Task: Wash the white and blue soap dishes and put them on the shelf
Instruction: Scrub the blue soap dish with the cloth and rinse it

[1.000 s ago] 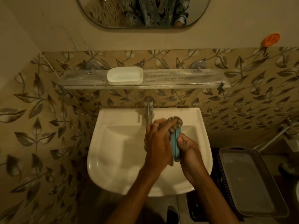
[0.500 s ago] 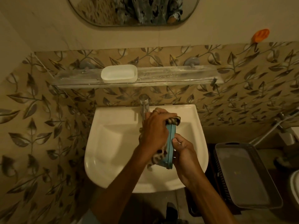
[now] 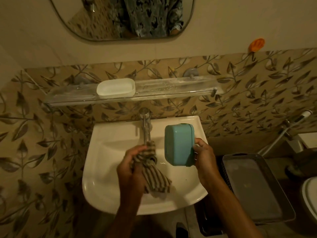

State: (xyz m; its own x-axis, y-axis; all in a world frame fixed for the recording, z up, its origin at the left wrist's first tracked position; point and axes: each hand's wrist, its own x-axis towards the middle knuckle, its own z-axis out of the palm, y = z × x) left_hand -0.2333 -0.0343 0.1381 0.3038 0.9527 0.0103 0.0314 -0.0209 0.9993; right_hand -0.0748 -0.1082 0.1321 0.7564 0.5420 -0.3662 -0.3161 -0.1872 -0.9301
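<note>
— What is the right hand (image 3: 205,157) doing?
— It is gripping the blue soap dish (image 3: 178,145) by its edge, holding it bottom-up over the white basin (image 3: 106,169), beside the tap (image 3: 145,126).
— And the left hand (image 3: 132,169)?
— It is closing around a striped cloth (image 3: 152,172).
— The white soap dish (image 3: 116,87)?
— It is sitting on the glass shelf (image 3: 171,90).

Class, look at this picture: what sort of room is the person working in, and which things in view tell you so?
Most likely a small bathroom. A white wall-hung basin with a tap sits below a mirror, and a glass shelf on the leaf-patterned tiles holds a white soap dish.
</note>
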